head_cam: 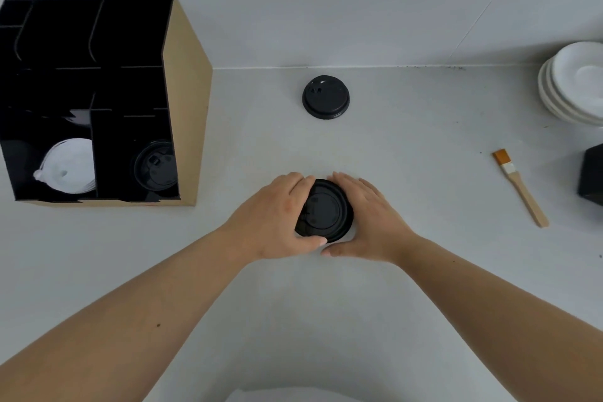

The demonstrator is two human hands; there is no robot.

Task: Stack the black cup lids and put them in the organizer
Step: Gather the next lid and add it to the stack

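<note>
A stack of black cup lids (323,210) rests on the white counter in front of me. My left hand (277,215) cups its left side and my right hand (365,219) cups its right side, thumbs meeting at the near edge. One more black lid (325,96) lies alone farther back near the wall. The organizer (187,101), a black-lined box with a tan side, stands at the left. Its lower right compartment holds black lids (155,166); its lower left compartment holds white lids (70,166).
A stack of white saucers (574,85) sits at the far right by the wall. A small brush (520,188) with a wooden handle lies right of my hands. A black box (592,176) shows at the right edge.
</note>
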